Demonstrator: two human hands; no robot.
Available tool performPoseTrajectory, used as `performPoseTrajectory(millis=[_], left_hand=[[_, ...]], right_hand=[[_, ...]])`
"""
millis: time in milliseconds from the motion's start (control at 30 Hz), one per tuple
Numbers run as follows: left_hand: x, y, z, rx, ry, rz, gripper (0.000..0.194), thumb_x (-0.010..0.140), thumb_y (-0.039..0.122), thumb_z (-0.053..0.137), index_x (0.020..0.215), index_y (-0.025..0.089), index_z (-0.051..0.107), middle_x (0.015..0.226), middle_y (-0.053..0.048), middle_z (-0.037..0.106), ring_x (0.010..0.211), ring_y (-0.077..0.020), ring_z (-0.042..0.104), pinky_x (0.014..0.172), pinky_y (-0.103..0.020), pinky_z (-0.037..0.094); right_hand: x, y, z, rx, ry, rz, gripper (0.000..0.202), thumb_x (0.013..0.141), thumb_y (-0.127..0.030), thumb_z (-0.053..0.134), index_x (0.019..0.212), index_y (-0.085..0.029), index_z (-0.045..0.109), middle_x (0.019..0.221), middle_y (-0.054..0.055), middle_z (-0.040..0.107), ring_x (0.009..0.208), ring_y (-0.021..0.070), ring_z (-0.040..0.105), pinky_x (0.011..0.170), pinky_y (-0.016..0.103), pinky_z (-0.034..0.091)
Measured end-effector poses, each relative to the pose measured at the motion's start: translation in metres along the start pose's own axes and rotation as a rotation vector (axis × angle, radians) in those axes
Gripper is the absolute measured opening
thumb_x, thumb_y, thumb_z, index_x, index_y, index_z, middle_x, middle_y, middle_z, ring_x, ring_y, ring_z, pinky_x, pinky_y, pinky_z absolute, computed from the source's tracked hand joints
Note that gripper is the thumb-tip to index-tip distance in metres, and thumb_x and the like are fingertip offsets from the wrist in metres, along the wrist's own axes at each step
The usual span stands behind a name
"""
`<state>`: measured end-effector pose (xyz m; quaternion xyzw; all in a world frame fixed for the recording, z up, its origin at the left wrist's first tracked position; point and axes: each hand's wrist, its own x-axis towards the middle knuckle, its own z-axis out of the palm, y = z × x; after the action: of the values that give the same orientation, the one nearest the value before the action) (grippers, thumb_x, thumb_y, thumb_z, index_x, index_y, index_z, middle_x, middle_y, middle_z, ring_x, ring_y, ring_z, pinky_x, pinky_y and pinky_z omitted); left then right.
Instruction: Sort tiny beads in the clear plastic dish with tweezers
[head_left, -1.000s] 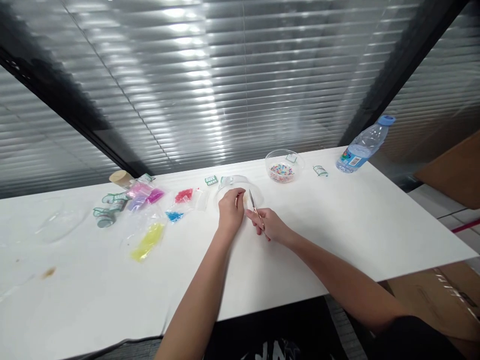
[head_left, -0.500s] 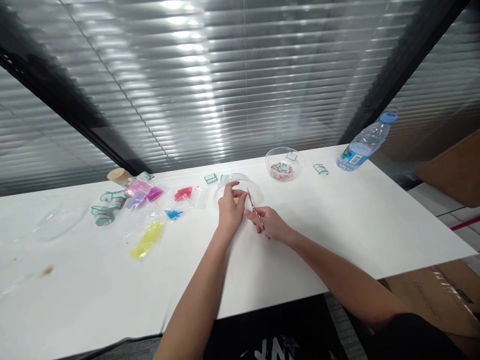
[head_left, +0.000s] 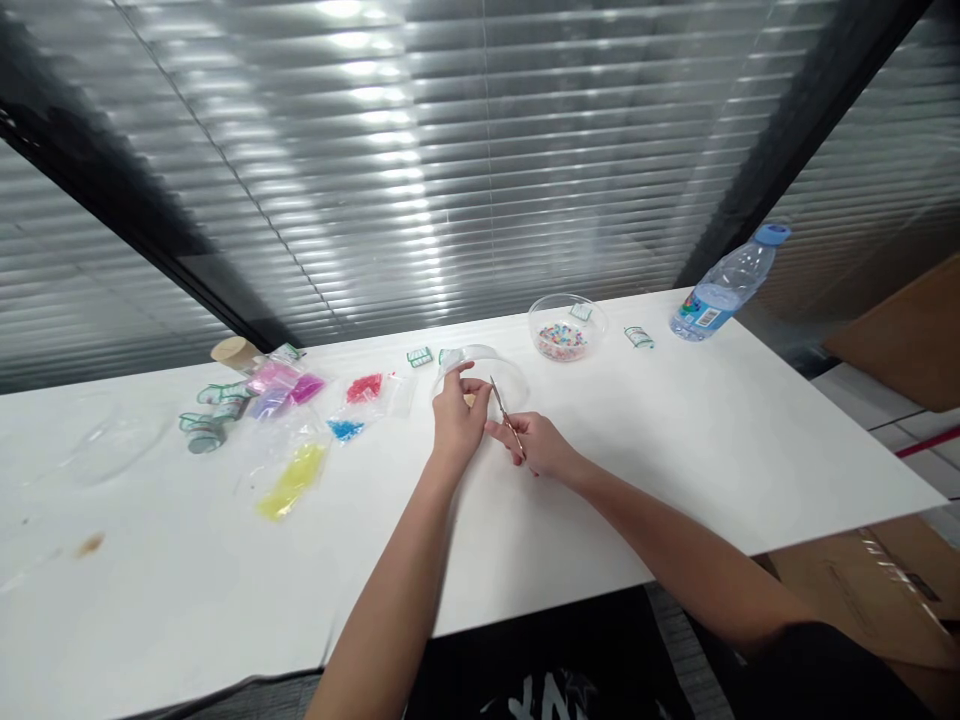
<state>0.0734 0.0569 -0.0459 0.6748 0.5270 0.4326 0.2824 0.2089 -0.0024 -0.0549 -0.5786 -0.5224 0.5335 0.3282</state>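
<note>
Small scissors (head_left: 508, 418) are in my right hand (head_left: 538, 442), their tips pointing up and away from me, close to the fingertips of the other hand. My left hand (head_left: 459, 420) has thumb and fingers curled together in a pinch; whatever they hold is too small to make out. Just behind it lies a clear round plastic lid or dish (head_left: 506, 375), partly covered by the fingers. A small tan item (head_left: 470, 400) shows between the left fingers and the dish.
A clear bowl of mixed beads (head_left: 564, 340) stands behind my hands. Bags of red beads (head_left: 364, 388), blue beads (head_left: 346, 430) and yellow beads (head_left: 292, 482) lie left. Green-white spools (head_left: 202, 433) are farther left. A water bottle (head_left: 709, 305) stands at the back right.
The view has shifted very slightly. Both hands and the scissors keep nearly the same pose beside the clear dish.
</note>
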Motion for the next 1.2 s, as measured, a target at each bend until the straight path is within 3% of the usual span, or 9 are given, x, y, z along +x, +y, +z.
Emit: performPoseTrajectory(millis=[633,1200], left_hand=[[-0.0015,0.0012,-0.0021,0.004,-0.014,0.002,0.03,0.085,0.022,0.059,0.114,0.019,0.05,0.084,-0.001,0.073,0.082,-0.0168,0.068,0.082,-0.034,0.05],[-0.0009,-0.0031,-0.0009,0.053,-0.021,0.023,0.032,0.086,0.021,0.056,0.117,0.02,0.05,0.084,-0.001,0.071,0.083,-0.017,0.066,0.08,-0.032,0.05]], right_hand=[[-0.0026,-0.0043,-0.0009,-0.036,0.01,-0.024,0.051,0.08,-0.058,0.065,0.056,-0.02,0.04,0.047,-0.005,0.047,0.043,0.008,0.04,0.046,0.022,0.032],[-0.0015,-0.0035,-0.0014,-0.027,0.001,0.03,0.054,0.079,-0.064,0.063,0.057,-0.02,0.042,0.049,-0.004,0.048,0.038,0.0076,0.04,0.034,0.02,0.032]])
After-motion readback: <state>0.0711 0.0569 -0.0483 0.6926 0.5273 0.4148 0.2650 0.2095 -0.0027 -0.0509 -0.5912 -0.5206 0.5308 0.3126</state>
